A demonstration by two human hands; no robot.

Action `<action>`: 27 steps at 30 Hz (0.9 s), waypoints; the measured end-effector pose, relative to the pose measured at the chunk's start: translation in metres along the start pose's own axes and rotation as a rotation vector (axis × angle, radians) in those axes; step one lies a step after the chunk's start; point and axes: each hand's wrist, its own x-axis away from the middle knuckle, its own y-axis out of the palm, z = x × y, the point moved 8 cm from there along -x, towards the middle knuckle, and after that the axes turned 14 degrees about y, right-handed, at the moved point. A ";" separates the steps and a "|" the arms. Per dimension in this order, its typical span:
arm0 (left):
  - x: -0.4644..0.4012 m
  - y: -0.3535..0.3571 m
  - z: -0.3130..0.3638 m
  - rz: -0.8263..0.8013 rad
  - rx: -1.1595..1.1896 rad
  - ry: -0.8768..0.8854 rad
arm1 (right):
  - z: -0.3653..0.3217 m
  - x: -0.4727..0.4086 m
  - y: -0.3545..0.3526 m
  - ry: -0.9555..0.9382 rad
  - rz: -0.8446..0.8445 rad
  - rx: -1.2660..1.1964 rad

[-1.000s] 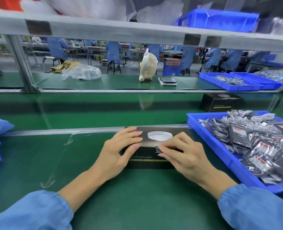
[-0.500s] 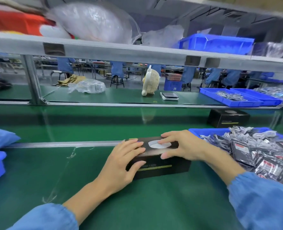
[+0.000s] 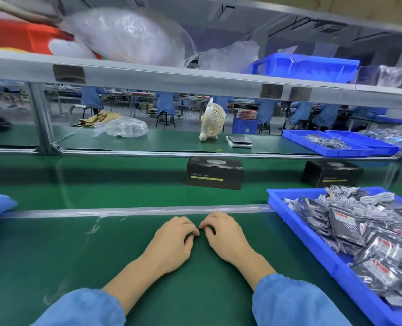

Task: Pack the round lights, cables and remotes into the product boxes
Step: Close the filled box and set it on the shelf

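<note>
A green bench mat (image 3: 54, 267) is seen carrying a blue bin (image 3: 317, 245) of bagged parts, while two black product boxes (image 3: 215, 176) are borne on the green belt (image 3: 101, 184) beyond.

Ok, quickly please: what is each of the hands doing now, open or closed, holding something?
Left hand: fingers loosely curled, resting on the green mat, holding nothing.
Right hand: the same, loosely curled, empty.

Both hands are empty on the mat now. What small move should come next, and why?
Probably the right hand reaches to the blue bin for a bagged part. Both it and the left hand rest empty on the mat, and the closed box already sits on the belt.
</note>
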 end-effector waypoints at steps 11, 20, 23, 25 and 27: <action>0.001 0.000 -0.001 0.006 0.013 -0.013 | 0.001 -0.005 0.000 0.011 -0.011 -0.072; 0.002 -0.001 0.000 0.015 0.029 -0.003 | 0.002 -0.006 0.002 0.018 -0.026 -0.083; 0.001 -0.002 0.001 0.019 0.032 -0.006 | 0.003 -0.006 0.002 0.023 -0.013 -0.079; 0.000 -0.004 0.001 0.023 0.031 -0.005 | 0.001 -0.006 0.004 0.008 -0.015 -0.072; 0.000 -0.002 0.003 0.008 0.009 0.006 | 0.001 -0.013 0.001 -0.021 -0.001 -0.005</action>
